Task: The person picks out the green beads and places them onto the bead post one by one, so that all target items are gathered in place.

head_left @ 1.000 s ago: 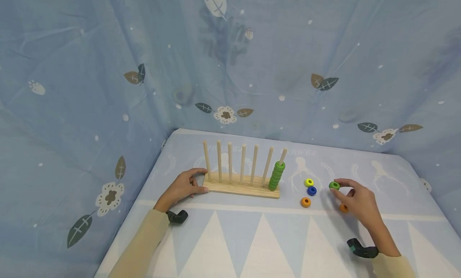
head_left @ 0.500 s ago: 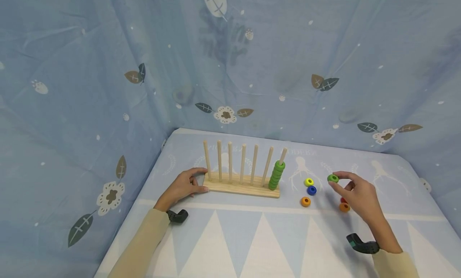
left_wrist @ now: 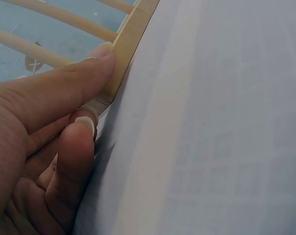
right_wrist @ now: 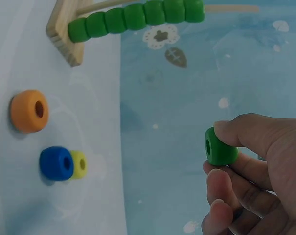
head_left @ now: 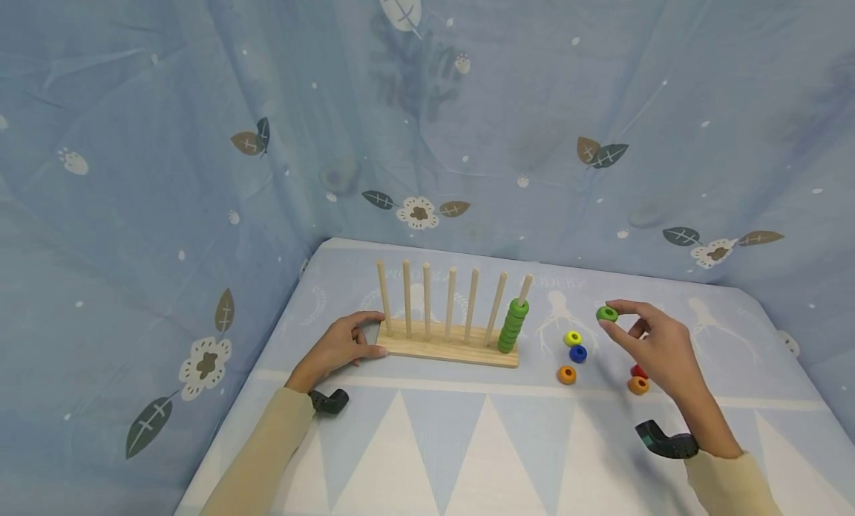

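A wooden peg rack (head_left: 441, 348) with several upright pegs stands on the table. Its rightmost peg carries a stack of green beads (head_left: 513, 327), and the bare peg tip shows above them. My left hand (head_left: 337, 348) grips the rack's left end, thumb along the front edge, as the left wrist view also shows. To the right of the rack and raised over the table, my right hand (head_left: 657, 345) pinches a green bead (right_wrist: 220, 147) between thumb and fingers. The hole of that bead shows in the right wrist view.
Between rack and right hand lie a yellow bead (head_left: 573, 338), a blue bead (head_left: 578, 354) and an orange bead (head_left: 567, 375). Below the right hand are a red bead (head_left: 637, 371) and another orange bead (head_left: 638, 385). A patterned blue cloth (head_left: 427, 130) hangs behind the table.
My right hand has lifted the green bead and shifted it left, away from the red and orange beads, which show more fully now. The left hand and rack have stayed put.
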Available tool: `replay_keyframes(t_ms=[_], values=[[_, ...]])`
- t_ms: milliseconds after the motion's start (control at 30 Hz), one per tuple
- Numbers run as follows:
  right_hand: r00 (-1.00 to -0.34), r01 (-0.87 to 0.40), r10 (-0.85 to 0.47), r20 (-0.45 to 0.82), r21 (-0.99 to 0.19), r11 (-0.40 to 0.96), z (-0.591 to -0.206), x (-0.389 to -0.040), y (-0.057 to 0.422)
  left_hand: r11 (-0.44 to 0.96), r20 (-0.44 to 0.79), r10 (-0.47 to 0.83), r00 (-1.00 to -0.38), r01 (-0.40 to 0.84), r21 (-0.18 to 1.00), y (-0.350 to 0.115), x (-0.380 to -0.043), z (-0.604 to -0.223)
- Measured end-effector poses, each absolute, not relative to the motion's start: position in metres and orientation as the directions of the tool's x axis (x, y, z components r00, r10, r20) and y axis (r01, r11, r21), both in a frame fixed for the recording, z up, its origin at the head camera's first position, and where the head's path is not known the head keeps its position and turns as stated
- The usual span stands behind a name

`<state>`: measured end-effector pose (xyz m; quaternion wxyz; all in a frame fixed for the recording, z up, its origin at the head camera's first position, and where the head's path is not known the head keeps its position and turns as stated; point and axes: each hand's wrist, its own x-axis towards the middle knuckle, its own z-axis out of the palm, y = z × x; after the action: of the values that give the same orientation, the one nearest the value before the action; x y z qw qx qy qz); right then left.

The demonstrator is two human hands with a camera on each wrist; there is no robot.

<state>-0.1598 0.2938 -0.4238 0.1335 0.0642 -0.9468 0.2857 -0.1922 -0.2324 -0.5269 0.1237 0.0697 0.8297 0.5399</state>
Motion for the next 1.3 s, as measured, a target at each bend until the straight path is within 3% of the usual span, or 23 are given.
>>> replay_keyframes(t_ms=[433,1300], values=[[-0.908,-0.327,-0.120,0.402,-0.499,0.803,-0.399,-0.168,0.266,0.413,-0.132,0.247,-0.960,-0.019,0.910,-0.233,-0.193,-0.527],[-0.847,-0.474,-0.223,0.482,-0.497,0.727,-0.368,-0.180,0.227,0.426,-0.125,0.244,-0.962,-0.010,0.905,-0.232,-0.193,-0.525]])
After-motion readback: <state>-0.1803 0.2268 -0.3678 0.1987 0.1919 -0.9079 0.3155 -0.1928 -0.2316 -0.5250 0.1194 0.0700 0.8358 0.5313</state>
